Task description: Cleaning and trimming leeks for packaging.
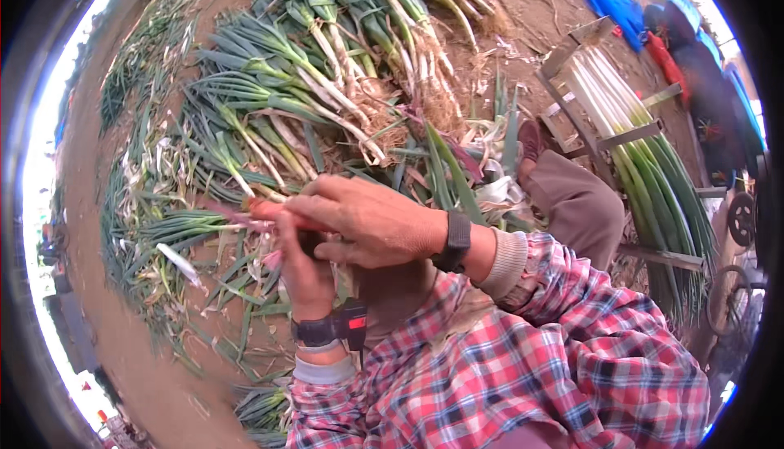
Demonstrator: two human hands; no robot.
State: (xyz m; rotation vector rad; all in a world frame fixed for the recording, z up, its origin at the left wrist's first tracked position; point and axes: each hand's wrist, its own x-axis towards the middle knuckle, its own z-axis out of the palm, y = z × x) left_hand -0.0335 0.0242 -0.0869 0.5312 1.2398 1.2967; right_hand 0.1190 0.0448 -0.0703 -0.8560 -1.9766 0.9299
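Observation:
My left hand (309, 284) and my right hand (376, 222) meet in front of my lap, the right lying partly over the left. A thin pinkish-purple strip (233, 215), blurred, sticks out to the left from between the fingers. Both hands look closed; what they grip inside is hidden. Just beyond them lies a heap of leeks (314, 82) with white stems, green leaves and hairy roots. A loose white stem piece (181, 264) rests on the litter to the left.
At the right, a bundle of cleaned leeks (625, 122) lies in a wooden-and-metal rack (629, 135). My bent leg (578, 204) is beside it. Peeled leaves and skins (498, 192) litter the soil. Blue cloth or plastic (608, 0) is at the far right.

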